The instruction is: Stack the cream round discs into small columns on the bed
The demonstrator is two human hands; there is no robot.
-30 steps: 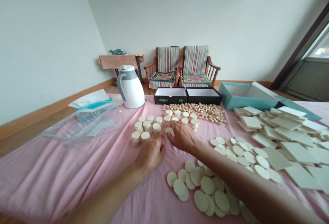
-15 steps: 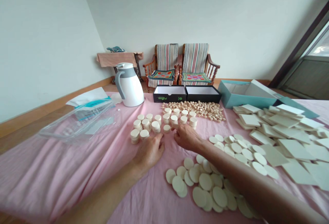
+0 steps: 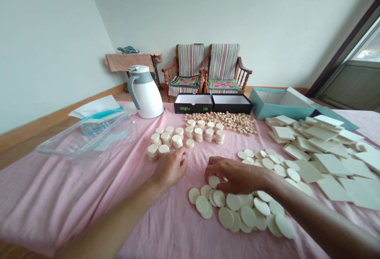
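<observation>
My left hand point(image 3: 168, 168) lies on the pink cloth point(image 3: 59, 195), fingers loosely spread and empty, just in front of the short stacks of cream discs point(image 3: 177, 140). My right hand point(image 3: 236, 175) is curled like a claw over the near pile of loose cream discs point(image 3: 243, 215). Its fingertips and thumb close on one cream disc point(image 3: 213, 181) at the pile's far edge.
More loose discs point(image 3: 276, 167) and cream square tiles point(image 3: 320, 148) cover the right. Small wooden pieces point(image 3: 234, 119) lie before two black boxes point(image 3: 192, 103). A teal box point(image 3: 276, 106), a white jug point(image 3: 145, 97) and a clear plastic bag point(image 3: 86, 136) sit around.
My right hand pulled back from the disc stacks toward me and dropped onto the near loose pile. My left hand stayed almost in place. The view tilted slightly.
</observation>
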